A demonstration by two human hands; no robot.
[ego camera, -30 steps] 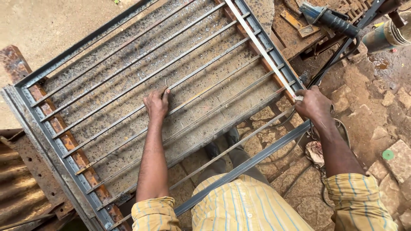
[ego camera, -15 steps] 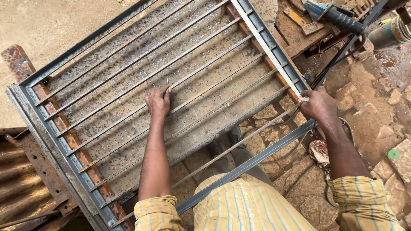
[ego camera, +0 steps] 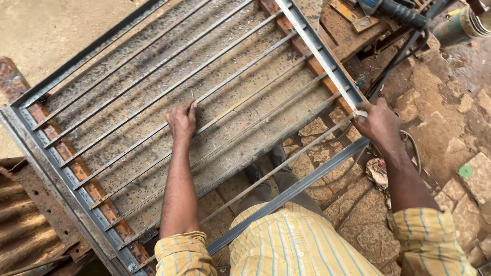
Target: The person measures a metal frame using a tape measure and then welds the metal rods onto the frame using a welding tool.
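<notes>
A large metal window grille with a grey frame and several thin steel bars lies flat on rusty beams. My left hand rests on one of the middle bars, fingers curled around it. My right hand grips the lower right corner of the frame, where the light-coloured side rail meets the dark lower rail. My yellow striped shirt fills the bottom of the view, and my shoes show under the bars.
An angle grinder with a black cable lies on a rusty plate at the top right. Rusty support beams run under the frame. Corrugated sheet lies at the lower left. Broken stone paving covers the right side.
My left hand has slid slightly along the bar. My right hand stays on the frame corner. The view has shifted a little.
</notes>
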